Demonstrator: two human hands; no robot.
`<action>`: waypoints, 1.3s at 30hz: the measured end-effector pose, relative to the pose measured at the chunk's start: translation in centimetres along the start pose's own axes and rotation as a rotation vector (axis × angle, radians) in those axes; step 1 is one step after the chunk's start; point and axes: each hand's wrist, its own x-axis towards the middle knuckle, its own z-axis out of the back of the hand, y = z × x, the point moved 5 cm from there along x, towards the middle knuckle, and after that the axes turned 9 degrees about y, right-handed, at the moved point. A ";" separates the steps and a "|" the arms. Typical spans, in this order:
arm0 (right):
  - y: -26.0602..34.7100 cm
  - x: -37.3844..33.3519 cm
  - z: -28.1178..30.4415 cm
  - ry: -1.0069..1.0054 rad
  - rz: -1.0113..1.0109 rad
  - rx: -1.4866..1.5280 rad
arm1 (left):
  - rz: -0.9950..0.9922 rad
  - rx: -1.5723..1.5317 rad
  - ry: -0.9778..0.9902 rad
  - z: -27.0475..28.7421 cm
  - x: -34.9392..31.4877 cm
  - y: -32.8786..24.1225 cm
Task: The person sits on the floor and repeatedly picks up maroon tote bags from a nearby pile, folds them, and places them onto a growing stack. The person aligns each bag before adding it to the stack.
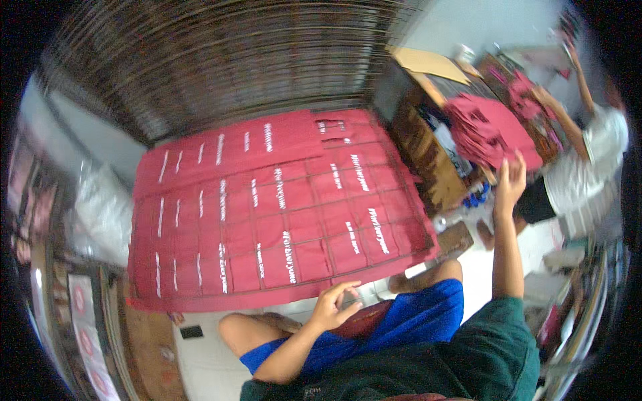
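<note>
The stack of red fabric pieces (pixel 491 127) lies just beyond the right hand (pixel 511 177), its uneven, layered side toward that hand's left. From where I stand, the fingers appear to touch the stack's near edge; whether they grip a layer, I cannot tell. For sound handling, I would advise separating one layer at the edge, pinching it lightly, and lifting it level, so that the layers beneath keep their alignment. The right arm extends forward and outward, elbow nearly straight, fingers directed away from the body. The left hand (pixel 334 309) holds nothing: forearm angled inward over the lap, thumb and fingers apart and slightly curled. Just beyond it spread printed red fabric panels (pixel 307 220) with white lettering. Past the stack, farther from the right hand, a co-worker (pixel 595 154) reaches to another red piece (pixel 521 92).
</note>
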 end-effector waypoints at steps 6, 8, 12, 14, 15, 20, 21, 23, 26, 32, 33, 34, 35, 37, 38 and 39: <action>-10.4 10.0 12.7 -0.388 -0.044 -0.088 | 0.104 -0.227 0.068 -4.9 -1.2 -1.8; -11.1 10.9 11.3 -0.361 -0.191 -0.015 | 0.153 -0.321 -0.003 -6.0 -3.0 -0.9; -13.8 12.7 11.3 -0.194 -0.467 -0.387 | 0.189 -0.317 -0.075 -7.5 -4.9 -0.3; -16.3 13.4 11.1 -0.083 -0.563 -0.664 | 0.202 -0.314 -0.089 -7.9 -5.1 -0.4; -16.4 13.3 10.5 -0.004 -0.578 -0.702 | 0.209 -0.317 -0.102 -8.2 -5.3 -0.4; -13.8 14.2 8.6 0.165 -0.587 -1.074 | 0.260 -0.262 -0.107 -8.7 -5.9 -0.7; -12.0 14.5 8.2 0.155 -0.551 -1.140 | 0.279 -0.254 -0.107 -8.8 -5.9 -0.9; -11.9 15.1 7.6 0.144 -0.445 -1.218 | 0.257 -0.252 -0.102 -9.0 -6.1 -1.1; -12.2 16.0 7.0 0.171 -0.403 -1.278 | 0.259 -0.217 -0.084 -9.2 -6.4 -0.8; -12.6 18.7 7.7 -0.146 0.094 -0.985 | 0.355 -0.177 -0.022 -9.3 -5.1 -2.0; -8.9 18.1 6.5 -0.201 0.308 -0.813 | 0.374 -0.154 -0.027 -9.4 -5.1 -2.3; -6.1 18.5 6.1 -0.161 0.426 -0.672 | 0.361 -0.198 -0.036 -9.5 -4.7 -2.7; -3.0 18.4 5.6 -0.129 0.519 -0.634 | 0.349 -0.246 -0.052 -9.6 -4.2 -3.3; 4.1 17.4 5.5 -0.143 0.676 -0.528 | 0.324 -0.411 -0.052 -10.3 -3.2 -2.7; 7.0 16.4 5.6 -0.179 0.726 -0.447 | 0.316 -0.433 0.051 -10.3 -2.2 -2.9; 9.3 15.8 6.1 -0.170 0.693 -0.338 | 0.288 -0.612 0.141 -11.1 -1.0 -3.0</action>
